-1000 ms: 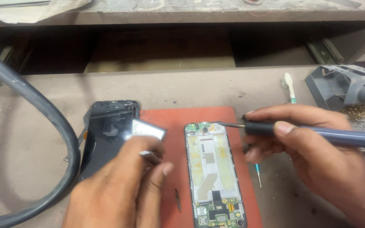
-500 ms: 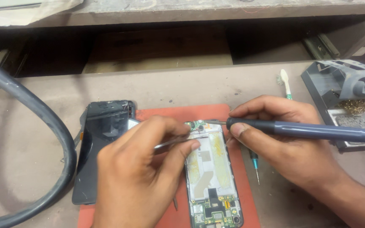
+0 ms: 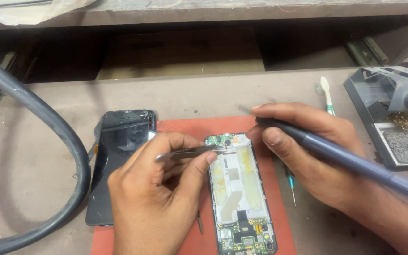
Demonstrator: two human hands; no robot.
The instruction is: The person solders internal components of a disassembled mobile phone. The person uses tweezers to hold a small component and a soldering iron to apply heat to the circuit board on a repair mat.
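Hose (image 3: 48, 123) curving along bench (image 3: 190, 97) at far left. Black phone panel (image 3: 119, 156) lying beside it, overlapping left edge of red mat (image 3: 185, 126). Your left hand (image 3: 154, 198) is closing fingers around metal tweezers (image 3: 190, 152), tips touching top of opened phone frame (image 3: 239, 189) lying on mat. Your right hand (image 3: 308, 151) is gripping blue-grey soldering iron (image 3: 350, 160), fingers wrapped tight, tip pointing left above frame's top edge. Small screwdriver (image 3: 290, 185) lying under that hand. Toothbrush (image 3: 327, 94) and iron stand (image 3: 393, 118) sitting at far right.
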